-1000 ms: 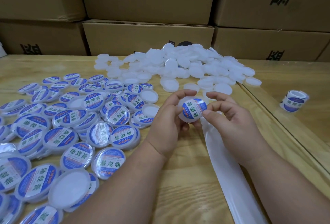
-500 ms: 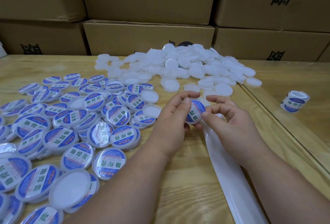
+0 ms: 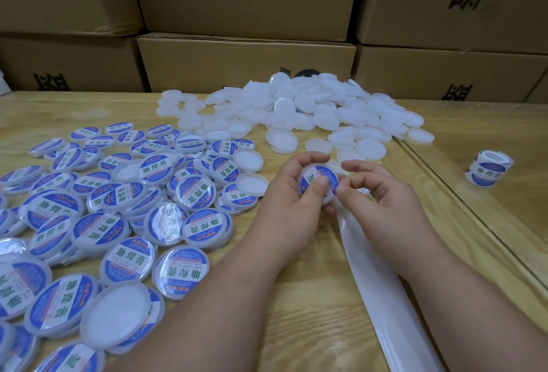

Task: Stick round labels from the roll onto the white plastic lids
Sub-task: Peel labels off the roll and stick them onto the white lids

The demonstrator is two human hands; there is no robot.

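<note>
Stacked cardboard boxes [image 3: 246,54] back a wooden table [image 3: 296,327] that carries a heap of blank white lids [image 3: 311,110] at the far middle and a spread of labelled lids [image 3: 103,208] on the left, with the label roll [image 3: 489,168] well apart on the right and a strip of spent backing paper [image 3: 382,291] trailing toward the person. The left hand [image 3: 287,208] grips one lid [image 3: 318,186], which half a second ago was edge-on and now faces up, thumb pressing the label [image 3: 308,184]. The right hand [image 3: 385,202] pinches the lid's rim with curled fingers. This label looks seated; the lid probably joins the finished spread next.
</note>
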